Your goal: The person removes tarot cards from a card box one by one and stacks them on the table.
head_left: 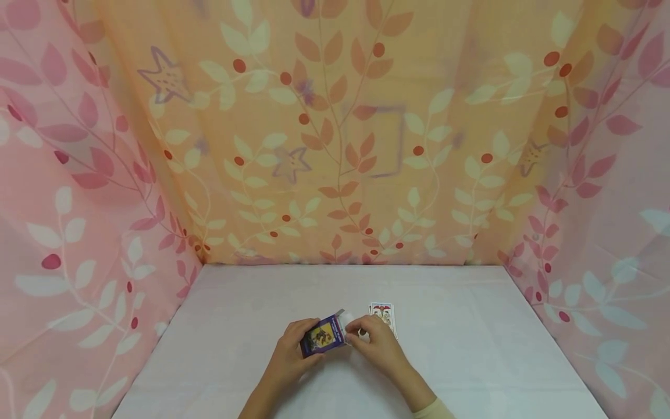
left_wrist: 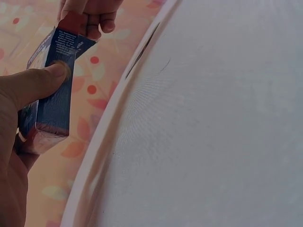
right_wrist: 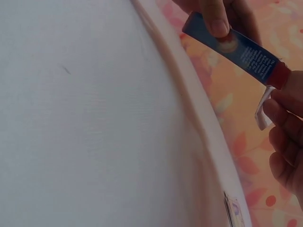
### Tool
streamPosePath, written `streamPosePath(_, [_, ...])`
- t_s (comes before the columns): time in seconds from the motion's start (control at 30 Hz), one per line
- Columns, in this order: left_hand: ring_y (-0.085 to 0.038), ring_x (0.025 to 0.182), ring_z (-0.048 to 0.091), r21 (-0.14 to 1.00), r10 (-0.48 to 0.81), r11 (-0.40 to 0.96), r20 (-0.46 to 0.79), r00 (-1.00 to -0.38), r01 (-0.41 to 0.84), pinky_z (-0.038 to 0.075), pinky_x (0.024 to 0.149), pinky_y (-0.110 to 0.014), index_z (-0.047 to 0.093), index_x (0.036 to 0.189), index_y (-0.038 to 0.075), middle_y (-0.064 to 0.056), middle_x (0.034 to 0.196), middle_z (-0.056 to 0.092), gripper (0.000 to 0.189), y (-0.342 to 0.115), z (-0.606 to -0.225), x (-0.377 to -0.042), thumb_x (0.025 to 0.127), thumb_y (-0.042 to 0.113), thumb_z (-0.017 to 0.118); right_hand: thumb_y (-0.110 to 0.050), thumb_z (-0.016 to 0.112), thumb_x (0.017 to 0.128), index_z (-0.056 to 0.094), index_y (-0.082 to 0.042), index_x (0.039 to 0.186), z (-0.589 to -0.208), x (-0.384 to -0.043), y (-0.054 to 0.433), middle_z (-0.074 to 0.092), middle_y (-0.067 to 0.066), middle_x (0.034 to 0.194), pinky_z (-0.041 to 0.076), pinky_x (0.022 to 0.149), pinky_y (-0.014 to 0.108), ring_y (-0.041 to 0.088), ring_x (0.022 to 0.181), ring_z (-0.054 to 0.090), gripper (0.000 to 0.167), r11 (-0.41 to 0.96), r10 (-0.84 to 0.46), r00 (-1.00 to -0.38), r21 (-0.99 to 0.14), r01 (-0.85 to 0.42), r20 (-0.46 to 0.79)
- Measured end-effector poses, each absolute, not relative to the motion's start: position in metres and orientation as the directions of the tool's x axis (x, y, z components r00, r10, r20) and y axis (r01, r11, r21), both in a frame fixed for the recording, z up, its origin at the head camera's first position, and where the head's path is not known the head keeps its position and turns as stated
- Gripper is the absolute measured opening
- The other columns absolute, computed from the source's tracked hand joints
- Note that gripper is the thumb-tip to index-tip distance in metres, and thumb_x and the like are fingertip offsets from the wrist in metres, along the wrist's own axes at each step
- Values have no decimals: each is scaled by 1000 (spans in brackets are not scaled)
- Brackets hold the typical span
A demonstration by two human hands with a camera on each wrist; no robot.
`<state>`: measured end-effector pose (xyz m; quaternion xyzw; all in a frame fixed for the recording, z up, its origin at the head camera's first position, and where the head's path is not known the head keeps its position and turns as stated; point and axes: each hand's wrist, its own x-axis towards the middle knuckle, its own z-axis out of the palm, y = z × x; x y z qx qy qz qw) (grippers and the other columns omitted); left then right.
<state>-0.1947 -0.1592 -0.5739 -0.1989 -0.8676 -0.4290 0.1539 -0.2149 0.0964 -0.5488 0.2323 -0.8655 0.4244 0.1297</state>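
My left hand (head_left: 293,349) holds a dark blue card box (head_left: 323,336) by its sides, the thumb lying along one narrow face in the left wrist view. The box is tilted, its picture side up in the head view and its flapped end toward my right hand (head_left: 379,343). There the right fingers are curled and pinch at the flaps. A red end flap (right_wrist: 279,75) and a pale folded flap (right_wrist: 263,111) show beside those fingers in the right wrist view. The inside of the box is hidden.
A small stack of playing cards (head_left: 386,311), face up, lies on the white tabletop (head_left: 235,308) just beyond my right hand, which partly covers it. Patterned cloth (head_left: 335,145) hangs behind the table and along both sides.
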Motion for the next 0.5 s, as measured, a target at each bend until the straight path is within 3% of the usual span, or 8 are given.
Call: streamPosePath(0.5, [-10, 127, 55, 681, 226, 535, 456, -861, 500, 50, 107, -39, 57, 143, 29, 20, 137, 59, 84, -158, -576, -196, 70, 19, 96, -27, 84, 85, 75, -23, 94, -550, -213, 91, 70, -18, 85, 49, 70, 23, 10, 79, 60, 14, 576, -235, -889, -680, -453, 394])
